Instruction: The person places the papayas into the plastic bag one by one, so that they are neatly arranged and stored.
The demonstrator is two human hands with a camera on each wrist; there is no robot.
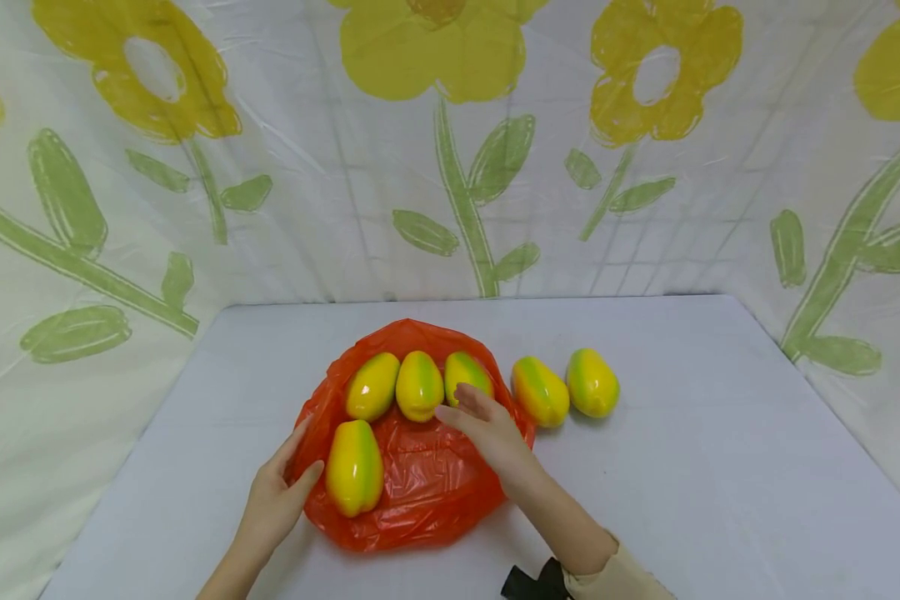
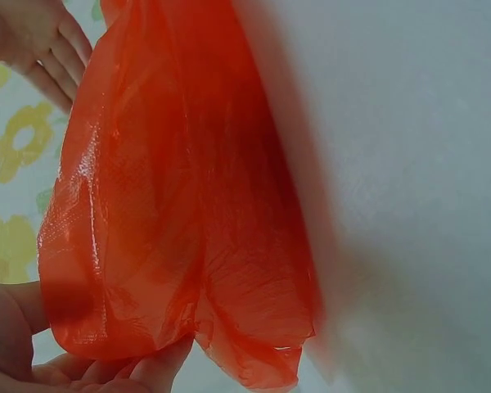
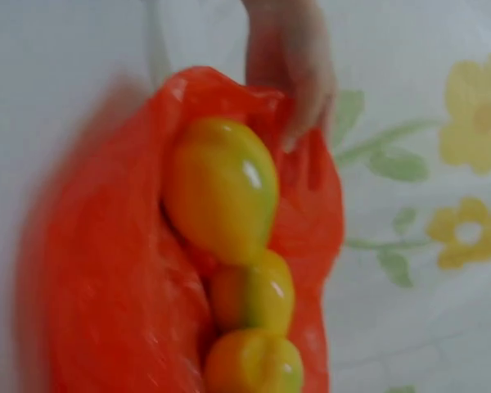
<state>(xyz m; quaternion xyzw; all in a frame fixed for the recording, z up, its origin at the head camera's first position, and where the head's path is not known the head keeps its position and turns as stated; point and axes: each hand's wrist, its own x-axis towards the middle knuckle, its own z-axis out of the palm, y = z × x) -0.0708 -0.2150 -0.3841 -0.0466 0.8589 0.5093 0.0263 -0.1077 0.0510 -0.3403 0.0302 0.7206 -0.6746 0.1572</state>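
Around four yellow fruits [image 1: 354, 468], red bag [image 1: 438, 475] in left hand [image 1: 273, 493], right hand [image 1: 492, 435] wide above.

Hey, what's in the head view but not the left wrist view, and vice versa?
Only the head view shows four yellow-green fruits in the red bag, two more outside it, and a beige sleeve. Only the left wrist view gives a close, side-on look at the bag's outer wall. Both share the bag, left hand, right hand, white table and flowered backdrop.
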